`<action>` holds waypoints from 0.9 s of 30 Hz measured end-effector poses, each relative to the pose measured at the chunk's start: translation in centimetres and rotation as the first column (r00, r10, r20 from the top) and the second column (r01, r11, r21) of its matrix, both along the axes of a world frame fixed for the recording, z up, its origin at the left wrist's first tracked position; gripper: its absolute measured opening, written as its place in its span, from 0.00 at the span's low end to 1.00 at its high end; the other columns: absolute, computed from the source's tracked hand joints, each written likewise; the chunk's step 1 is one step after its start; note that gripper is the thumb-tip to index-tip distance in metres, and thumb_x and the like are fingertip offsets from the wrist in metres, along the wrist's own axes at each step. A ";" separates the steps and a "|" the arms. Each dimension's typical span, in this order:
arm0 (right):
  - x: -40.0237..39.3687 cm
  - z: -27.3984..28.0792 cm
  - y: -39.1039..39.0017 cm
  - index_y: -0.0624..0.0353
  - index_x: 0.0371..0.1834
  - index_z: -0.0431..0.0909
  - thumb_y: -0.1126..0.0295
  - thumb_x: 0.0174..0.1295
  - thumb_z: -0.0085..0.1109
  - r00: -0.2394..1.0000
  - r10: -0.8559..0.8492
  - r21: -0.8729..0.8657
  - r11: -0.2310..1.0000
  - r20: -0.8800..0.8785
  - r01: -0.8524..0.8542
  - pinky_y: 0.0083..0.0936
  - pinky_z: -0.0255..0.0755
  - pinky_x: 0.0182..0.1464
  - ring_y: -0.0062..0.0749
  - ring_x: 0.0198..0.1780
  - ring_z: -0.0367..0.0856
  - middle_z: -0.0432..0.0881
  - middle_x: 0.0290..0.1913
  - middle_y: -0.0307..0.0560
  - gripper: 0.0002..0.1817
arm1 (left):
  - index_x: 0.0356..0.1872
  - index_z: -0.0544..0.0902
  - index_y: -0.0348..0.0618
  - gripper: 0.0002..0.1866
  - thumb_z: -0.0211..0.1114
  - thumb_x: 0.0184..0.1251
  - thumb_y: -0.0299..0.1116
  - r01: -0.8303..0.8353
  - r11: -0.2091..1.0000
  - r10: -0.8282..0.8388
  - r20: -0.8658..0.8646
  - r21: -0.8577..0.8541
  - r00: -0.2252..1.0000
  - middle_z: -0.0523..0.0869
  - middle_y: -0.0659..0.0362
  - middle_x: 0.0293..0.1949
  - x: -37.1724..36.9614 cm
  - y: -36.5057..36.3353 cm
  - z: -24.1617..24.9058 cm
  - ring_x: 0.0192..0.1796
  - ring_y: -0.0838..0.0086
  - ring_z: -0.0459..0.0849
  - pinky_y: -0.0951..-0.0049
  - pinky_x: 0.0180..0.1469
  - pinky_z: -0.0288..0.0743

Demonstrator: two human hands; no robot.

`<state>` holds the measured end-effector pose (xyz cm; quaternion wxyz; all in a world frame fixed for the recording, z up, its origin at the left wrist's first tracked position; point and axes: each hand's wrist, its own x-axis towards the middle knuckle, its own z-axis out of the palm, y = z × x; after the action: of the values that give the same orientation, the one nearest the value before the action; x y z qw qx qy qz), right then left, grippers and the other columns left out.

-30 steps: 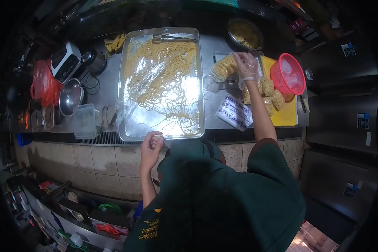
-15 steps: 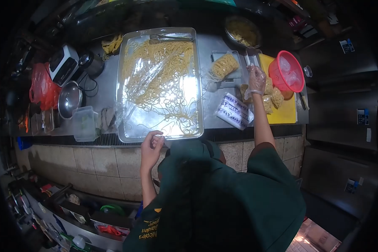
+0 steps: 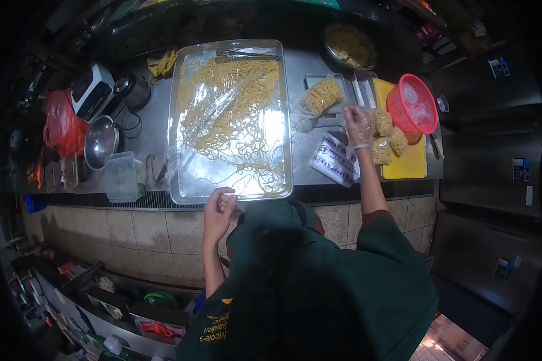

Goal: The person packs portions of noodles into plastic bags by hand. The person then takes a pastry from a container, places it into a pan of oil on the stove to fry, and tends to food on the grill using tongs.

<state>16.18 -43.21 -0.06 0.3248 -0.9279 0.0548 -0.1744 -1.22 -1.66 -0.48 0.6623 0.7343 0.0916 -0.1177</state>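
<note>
Glare whitens the tray [image 3: 268, 129]; the dim, warped edges seem blurred.

Green shirt [image 3: 343, 277]: yellow "Nicole's Garden", further line unreadable. White packet [image 3: 333, 160]: purple print illegible.

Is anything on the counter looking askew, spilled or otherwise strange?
Two things: the large metal tray seems to jut past the front edge of the counter, by the left hand, and the white printed pack lies askew to that edge. I see no clear spill.
</note>
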 end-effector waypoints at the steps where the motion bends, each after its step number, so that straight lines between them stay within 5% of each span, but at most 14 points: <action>1: 0.0 0.6 1.1 0.59 0.45 0.85 0.57 0.64 0.62 0.997 0.075 -0.046 0.996 -0.013 -0.076 0.33 0.77 0.44 0.38 0.38 0.84 0.86 0.38 0.50 0.17 | 0.48 0.81 0.41 0.08 0.63 0.70 0.27 -0.001 1.000 0.001 -0.003 0.001 1.000 0.72 0.71 0.27 0.0 0.1 -0.2 0.30 0.90 0.67 0.87 0.31 0.60; 3: 0.1 1.3 3.2 0.57 0.51 0.82 0.52 0.61 0.64 0.974 0.220 -0.135 0.965 -0.049 -0.224 0.37 0.78 0.46 0.42 0.42 0.85 0.85 0.43 0.53 0.22 | 0.48 0.81 0.41 0.08 0.64 0.70 0.27 -0.003 1.000 0.003 -0.005 -0.003 1.000 0.72 0.71 0.27 0.0 0.0 -0.3 0.30 0.90 0.67 0.87 0.31 0.61; 6: 2.1 -3.0 4.3 0.54 0.54 0.80 0.47 0.58 0.65 0.986 0.149 -0.400 0.901 -0.070 -0.165 0.42 0.78 0.49 0.48 0.48 0.84 0.83 0.47 0.57 0.27 | 0.47 0.81 0.41 0.09 0.64 0.69 0.26 -0.006 1.000 0.006 0.002 -0.012 1.000 0.72 0.71 0.27 0.2 -0.4 0.0 0.29 0.90 0.67 0.87 0.31 0.61; 10: 3.6 -0.7 6.6 0.51 0.51 0.81 0.52 0.60 0.60 0.891 0.094 -0.340 0.902 -0.445 -0.265 0.44 0.77 0.49 0.54 0.46 0.84 0.85 0.45 0.58 0.21 | 0.47 0.81 0.41 0.08 0.65 0.68 0.27 -0.001 1.000 0.001 0.018 0.009 1.000 0.73 0.70 0.26 0.4 -0.3 0.3 0.29 0.90 0.67 0.86 0.30 0.62; 14: 4.2 -1.7 6.4 0.53 0.45 0.86 0.58 0.63 0.57 0.991 0.071 -0.321 0.941 -0.116 -0.105 0.40 0.79 0.44 0.50 0.40 0.86 0.86 0.39 0.58 0.15 | 0.46 0.81 0.42 0.08 0.66 0.68 0.29 -0.037 0.999 0.037 0.010 -0.016 0.999 0.73 0.71 0.26 0.1 -0.1 0.8 0.29 0.90 0.67 0.87 0.30 0.62; 17: 3.4 3.4 8.0 0.53 0.47 0.86 0.58 0.65 0.57 0.993 0.056 -0.035 0.998 -0.104 -0.060 0.35 0.80 0.40 0.47 0.36 0.87 0.86 0.37 0.58 0.15 | 0.47 0.81 0.43 0.09 0.66 0.69 0.30 -0.075 0.993 0.075 0.002 -0.094 0.997 0.72 0.71 0.27 -0.2 -0.1 1.1 0.30 0.90 0.66 0.87 0.31 0.61; 21: 1.3 7.3 10.6 0.57 0.44 0.87 0.60 0.65 0.59 0.954 0.294 0.165 0.945 -0.054 -0.282 0.29 0.79 0.39 0.35 0.35 0.88 0.88 0.35 0.52 0.14 | 0.49 0.81 0.43 0.10 0.66 0.68 0.28 -0.053 0.976 0.058 0.016 -0.210 0.998 0.71 0.72 0.29 0.9 -0.7 2.3 0.31 0.91 0.65 0.88 0.33 0.59; 23: -0.4 7.6 13.6 0.57 0.44 0.88 0.61 0.65 0.61 0.890 0.448 0.279 0.869 -0.088 -0.409 0.27 0.79 0.40 0.30 0.35 0.88 0.89 0.35 0.49 0.13 | 0.52 0.78 0.42 0.14 0.62 0.72 0.38 -0.008 0.951 0.022 0.043 -0.309 0.999 0.73 0.70 0.29 1.8 -1.1 2.9 0.33 0.88 0.72 0.87 0.33 0.63; 25: -3.0 8.7 17.9 0.56 0.44 0.87 0.63 0.66 0.60 0.830 0.551 0.204 0.825 -0.088 -0.527 0.28 0.79 0.39 0.31 0.33 0.87 0.89 0.35 0.48 0.12 | 0.54 0.77 0.41 0.18 0.59 0.74 0.44 -0.004 0.914 0.030 0.056 -0.407 0.998 0.75 0.69 0.29 3.0 -1.7 4.0 0.35 0.85 0.76 0.86 0.34 0.66; 27: -5.6 6.4 21.5 0.55 0.42 0.87 0.65 0.63 0.60 0.760 0.636 0.393 0.738 -0.135 -0.548 0.31 0.79 0.38 0.35 0.32 0.86 0.88 0.35 0.50 0.10 | 0.54 0.75 0.39 0.23 0.55 0.76 0.51 -0.080 0.933 0.059 -0.070 -0.351 0.996 0.78 0.64 0.31 3.6 -1.3 3.5 0.36 0.80 0.83 0.84 0.31 0.70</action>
<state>10.60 -21.74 6.35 0.5037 -0.8426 -0.1753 0.0740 2.40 -2.98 3.04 0.7841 0.5959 0.1142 -0.1304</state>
